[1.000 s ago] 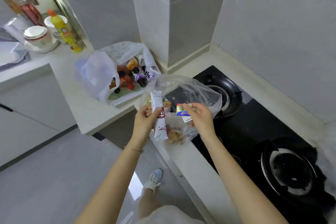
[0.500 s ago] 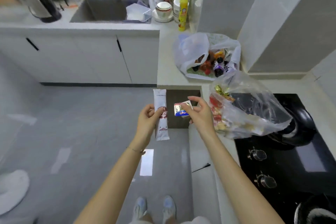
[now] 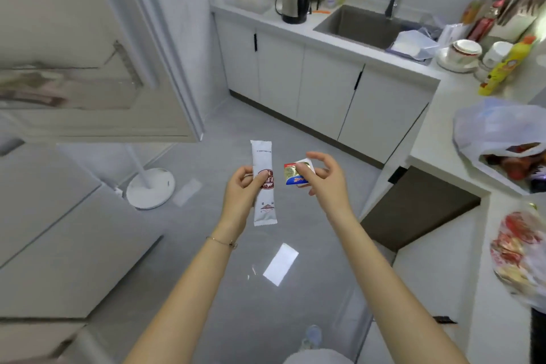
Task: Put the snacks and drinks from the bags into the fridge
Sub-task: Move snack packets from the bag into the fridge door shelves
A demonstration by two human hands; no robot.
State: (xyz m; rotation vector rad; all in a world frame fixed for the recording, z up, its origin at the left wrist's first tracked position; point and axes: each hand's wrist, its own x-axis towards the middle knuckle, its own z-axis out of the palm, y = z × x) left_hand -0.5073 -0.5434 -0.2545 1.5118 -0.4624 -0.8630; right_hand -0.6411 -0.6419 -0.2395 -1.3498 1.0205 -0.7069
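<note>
Above glossy grey floor (image 3: 224,289), left hand (image 3: 240,189) pinching white sachet (image 3: 263,183), right hand (image 3: 326,179) pinching small packet (image 3: 295,175), white cabinets (image 3: 319,89) beyond

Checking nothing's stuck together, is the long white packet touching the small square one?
Apart. The head view shows floor between the long white packet and the small square packet.

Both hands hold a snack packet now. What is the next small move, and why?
Probably carry both on toward the fridge. The left hand grips the long white sachet, the right hand pinches the small packet, and both are over the floor, away from the bags on the counter.
</note>
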